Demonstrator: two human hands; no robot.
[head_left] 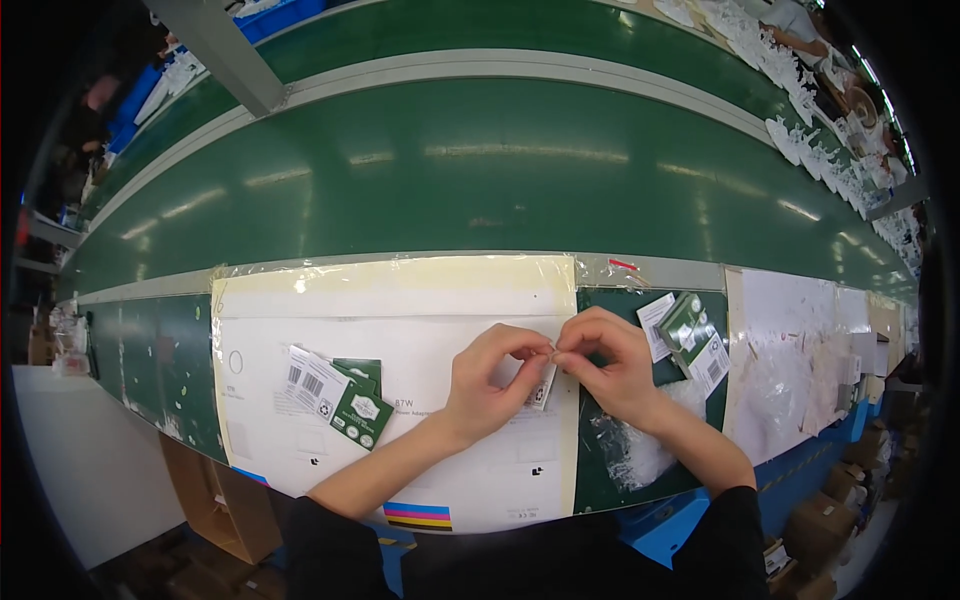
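Observation:
My left hand [492,382] and my right hand [612,368] meet over the right edge of the white printed sheet [300,450]. Both pinch with thumb and forefinger, their tips almost touching. Below the fingertips hangs a small white printed card [541,392], partly covered by my left thumb. Its upper edge is hidden at the pinch, so what exactly the right fingertips grip is hard to make out. Under my right wrist lies a heap of clear plastic bags [638,455]. Just beyond that hand sit several green-and-white cards [690,335], overlapping one another.
More green-and-white cards [360,412] lie fanned on the sheet to the left, some apparently in clear film. A long green conveyor belt [450,200] runs across beyond a metal rail. Another pale sheet [785,350] covers the worktop at right. White parts [800,150] line the far right.

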